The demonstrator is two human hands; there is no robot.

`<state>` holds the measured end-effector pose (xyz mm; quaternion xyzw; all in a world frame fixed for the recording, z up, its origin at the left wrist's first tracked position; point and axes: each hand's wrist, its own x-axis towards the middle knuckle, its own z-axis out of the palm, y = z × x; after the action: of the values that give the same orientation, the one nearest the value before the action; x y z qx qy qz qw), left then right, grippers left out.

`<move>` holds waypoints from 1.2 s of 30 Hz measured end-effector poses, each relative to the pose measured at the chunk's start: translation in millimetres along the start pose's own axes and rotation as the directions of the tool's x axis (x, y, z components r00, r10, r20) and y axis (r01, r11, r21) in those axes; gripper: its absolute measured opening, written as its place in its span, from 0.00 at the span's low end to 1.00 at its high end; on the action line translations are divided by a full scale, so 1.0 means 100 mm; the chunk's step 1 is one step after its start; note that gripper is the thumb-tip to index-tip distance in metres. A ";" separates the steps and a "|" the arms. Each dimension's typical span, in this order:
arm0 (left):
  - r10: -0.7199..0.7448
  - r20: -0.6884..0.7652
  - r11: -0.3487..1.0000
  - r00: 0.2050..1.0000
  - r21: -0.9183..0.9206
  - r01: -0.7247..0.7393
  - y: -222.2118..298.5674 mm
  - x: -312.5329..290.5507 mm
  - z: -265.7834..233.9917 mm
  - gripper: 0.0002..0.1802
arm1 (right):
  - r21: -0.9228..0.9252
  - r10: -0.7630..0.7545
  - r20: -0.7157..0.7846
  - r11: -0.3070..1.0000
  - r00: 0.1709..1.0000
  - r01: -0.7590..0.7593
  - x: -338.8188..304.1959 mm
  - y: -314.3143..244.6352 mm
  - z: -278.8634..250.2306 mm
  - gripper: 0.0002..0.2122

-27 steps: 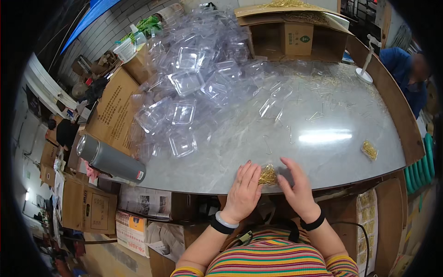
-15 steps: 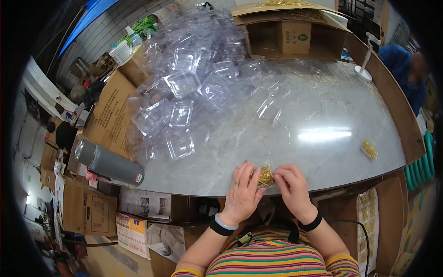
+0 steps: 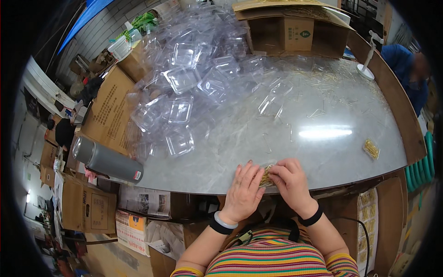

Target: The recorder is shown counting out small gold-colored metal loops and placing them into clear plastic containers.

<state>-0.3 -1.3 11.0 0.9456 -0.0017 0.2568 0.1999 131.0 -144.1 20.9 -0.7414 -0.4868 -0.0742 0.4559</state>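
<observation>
At the near edge of the table, a small bundle of gold wire hooks (image 3: 266, 177) lies between my hands, partly hidden by them. My left hand (image 3: 243, 191) rests against its left side, fingers long and close together, thumb at the near side, steadying it. From the right, my right hand (image 3: 290, 183) reaches over the bundle with thumb and fingertips pinched on the hooks. A clear plastic box filled with gold hooks (image 3: 371, 149) sits alone at the table's right. Loose wire hooks (image 3: 266, 143) lie just beyond my hands.
A tall heap of clear plastic boxes (image 3: 180, 111) covers the table's left and back. A grey flask (image 3: 108, 161) lies tilted at the left edge. At the back are an open carton (image 3: 297, 34), scattered hooks (image 3: 341, 78) and a white stand (image 3: 365, 71). Another person (image 3: 406, 74) is beyond the right board.
My right hand has shifted slightly left and over the bundle, covering more of it. My left hand stays nearly in place. The view has shifted a little.
</observation>
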 end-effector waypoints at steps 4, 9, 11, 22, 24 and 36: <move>0.008 -0.002 0.997 1.000 0.079 -0.008 0.01 -0.02 0.03 0.28 | -0.090 -0.041 -0.087 0.995 0.995 0.033 -0.03 -0.19 0.03 0.11; 0.002 -0.013 1.000 1.000 -0.001 -0.002 -0.01 -0.01 0.03 0.29 | 0.035 0.143 -0.082 0.989 0.986 -0.141 -0.15 -0.14 0.11 0.12; -0.003 -0.019 0.999 1.000 -0.032 0.003 0.01 0.01 0.01 0.29 | 0.132 0.270 -0.074 0.957 0.960 -0.259 -0.14 -0.16 0.14 0.14; 0.001 0.001 0.996 1.000 -0.089 -0.001 -0.08 -0.05 0.04 0.34 | -0.013 0.037 0.006 0.999 0.999 -0.037 -0.18 -0.13 0.17 0.17; -0.017 0.023 0.988 1.000 -0.153 0.020 -0.11 -0.06 0.01 0.38 | -0.014 0.045 0.003 0.999 0.999 -0.045 -0.19 -0.13 0.19 0.18; -0.197 0.168 0.492 0.966 -0.835 0.246 0.06 -0.06 -0.04 0.71 | -0.263 0.064 0.031 0.963 0.997 -0.054 -0.06 -0.33 0.15 0.26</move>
<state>-7.6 -5.6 13.3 0.7255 -0.0103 0.1715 0.6665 96.9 -133.8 28.9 -0.8105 -0.4593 -0.1098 0.3466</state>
